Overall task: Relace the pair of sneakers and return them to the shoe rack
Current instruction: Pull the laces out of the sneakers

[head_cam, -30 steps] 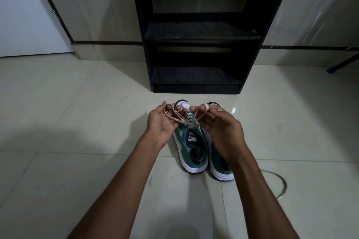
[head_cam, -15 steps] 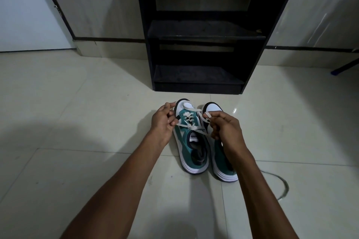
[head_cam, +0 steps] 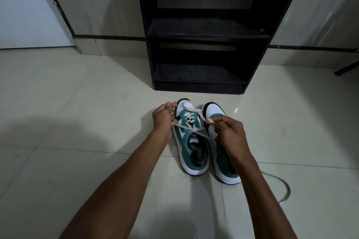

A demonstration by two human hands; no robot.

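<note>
Two teal-and-white sneakers stand side by side on the floor, toes toward the black shoe rack (head_cam: 202, 31). The left sneaker (head_cam: 191, 149) carries a cream lace (head_cam: 189, 120) crossed through its eyelets. My left hand (head_cam: 164, 119) is closed on one lace end at the shoe's left side. My right hand (head_cam: 228, 132) pinches the other lace end and lies over the right sneaker (head_cam: 213, 111), hiding its middle. The two lace ends cross above the tongue and are pulled apart.
The rack has two dark shelves, the lower one (head_cam: 198, 74) just beyond the shoes. A loose grey cord (head_cam: 285, 188) curls on the pale tiled floor at the right. A blue-tipped bar (head_cam: 347, 69) lies at the far right edge.
Both hands have drawn apart sideways from over the toe area, pulling the lace ends out. The left sneaker's laced front, earlier covered by the hands, now shows.
</note>
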